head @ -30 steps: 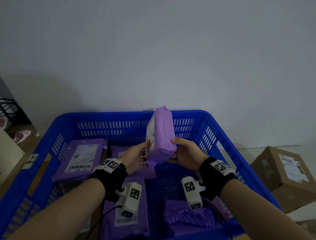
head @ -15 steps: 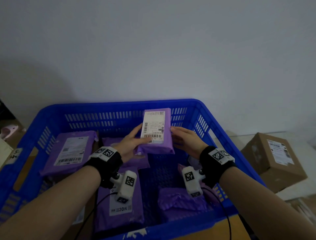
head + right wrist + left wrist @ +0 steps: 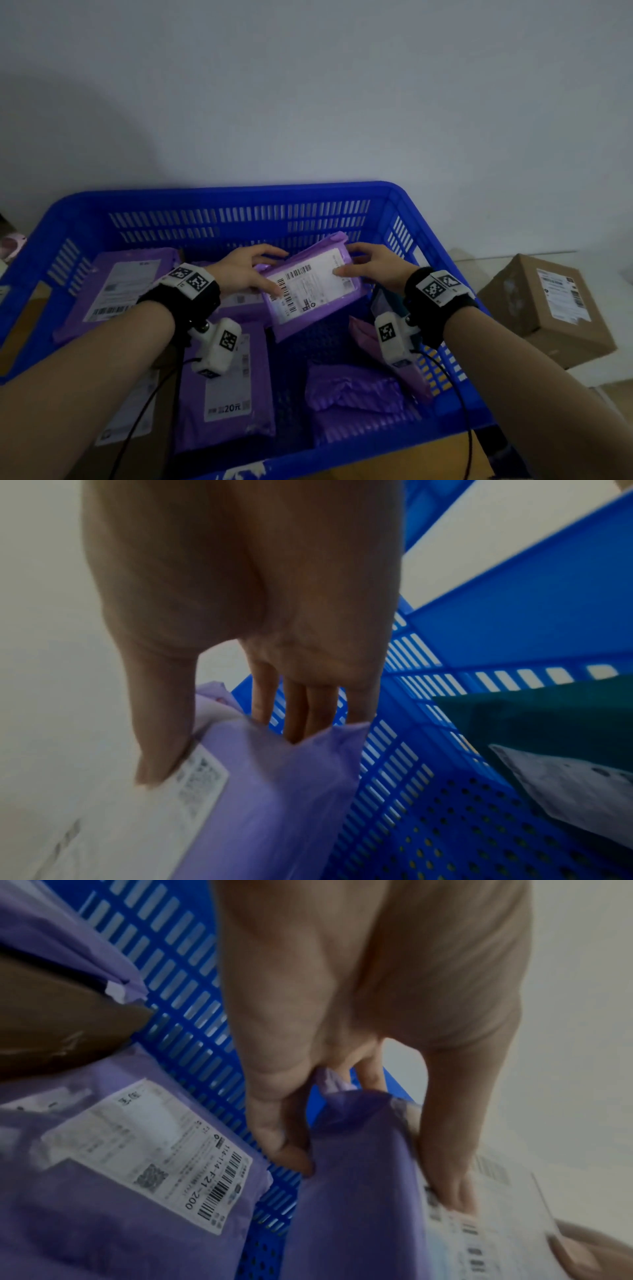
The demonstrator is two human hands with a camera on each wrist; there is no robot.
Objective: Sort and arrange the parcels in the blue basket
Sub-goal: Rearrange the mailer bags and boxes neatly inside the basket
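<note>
I hold a flat purple plastic mailer with a white shipping label point(image 3: 310, 289) above the middle of the blue slotted plastic basket point(image 3: 239, 205), label up and tilted. My left hand point(image 3: 245, 270) pinches its left end, thumb on the label, fingers underneath — my right hand point(image 3: 375, 267) pinches the right end the same way. Most of my fingers are hidden behind the mailer. Below lie other purple mailers; the label text is too blurred to read. A dark green packet point(image 3: 534, 718) by the right wall is half covered by my wrist.
</note>
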